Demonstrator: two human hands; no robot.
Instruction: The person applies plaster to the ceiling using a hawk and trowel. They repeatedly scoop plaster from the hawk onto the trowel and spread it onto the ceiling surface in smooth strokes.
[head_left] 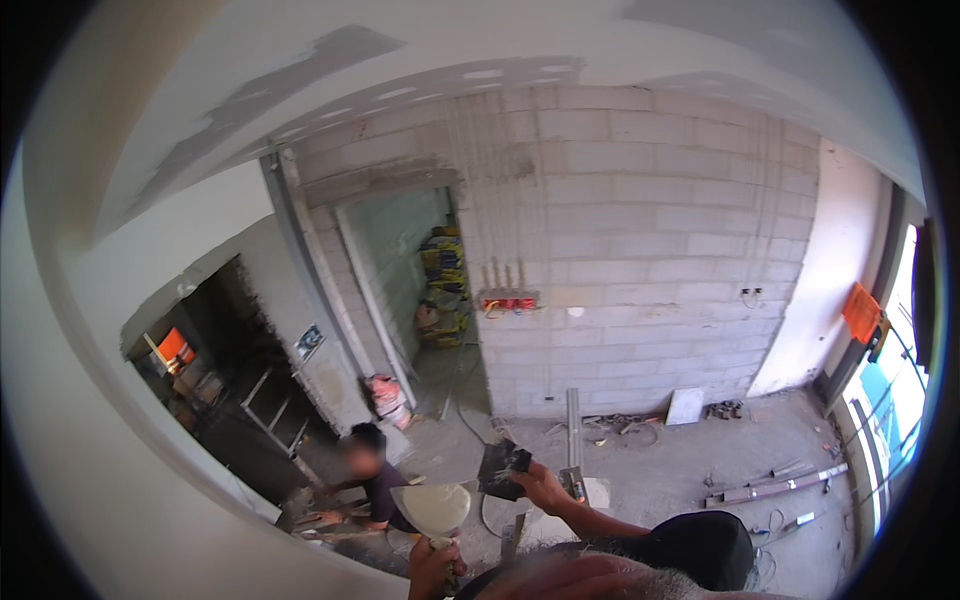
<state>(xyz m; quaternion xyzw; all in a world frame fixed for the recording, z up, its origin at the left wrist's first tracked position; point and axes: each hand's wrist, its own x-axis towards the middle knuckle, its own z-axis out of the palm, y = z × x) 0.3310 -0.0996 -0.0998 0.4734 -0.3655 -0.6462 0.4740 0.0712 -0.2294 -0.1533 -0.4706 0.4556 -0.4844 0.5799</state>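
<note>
My left hand [434, 566] grips the handle of a wide putty knife [416, 500] that carries a pale mound of filler [446, 505] on its blade. My right hand [540, 484] holds a dark, squarish scraper blade [500, 467] just to the right of the filler, apparently a little apart from it. Below, another person [385, 497] in a dark top is bent over beside the dark doorway, partly behind the putty knife.
A patched ceiling [480, 40] curves overhead. Block wall [640, 230] faces me, beside a doorway with stacked yellow sacks [442, 280]. A ladder [275, 415] leans in the left opening. Metal channels [775, 485] and cables lie on the floor. An orange cloth [861, 310] hangs by the window.
</note>
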